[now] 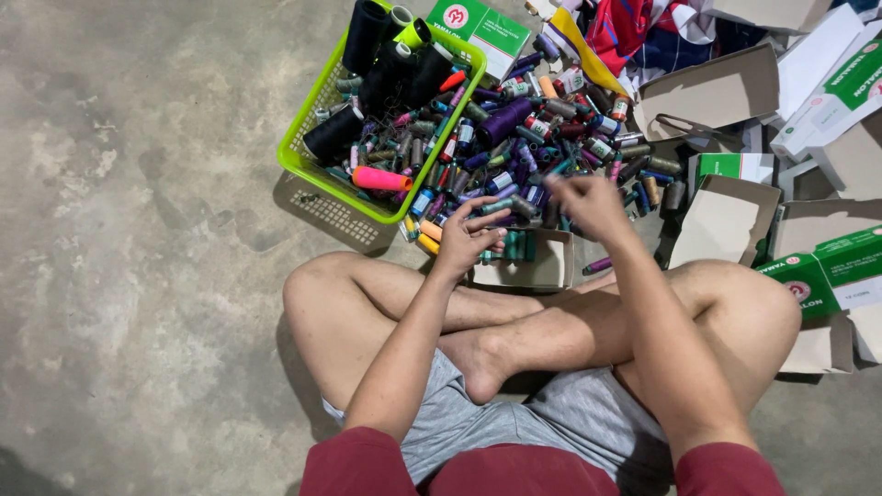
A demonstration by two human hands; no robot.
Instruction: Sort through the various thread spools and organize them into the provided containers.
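I sit cross-legged on a concrete floor in front of a heap of small thread spools (542, 138) in many colours. My left hand (467, 236) holds a small teal spool over an open cardboard box (537, 266) that has teal spools in it. To the right of that hand, my right hand (586, 204) hovers over the near edge of the heap, fingers curled; whether it holds a spool I cannot tell. A lime-green plastic basket (317, 174) on the left holds big black cones and mixed spools.
Opened brown cardboard boxes (721, 220) and green-and-white cartons (827, 271) lie to the right. Another green-and-white carton (478, 32) and colourful cloth (634, 32) lie behind the heap. Bare concrete floor (138, 230) extends to the left.
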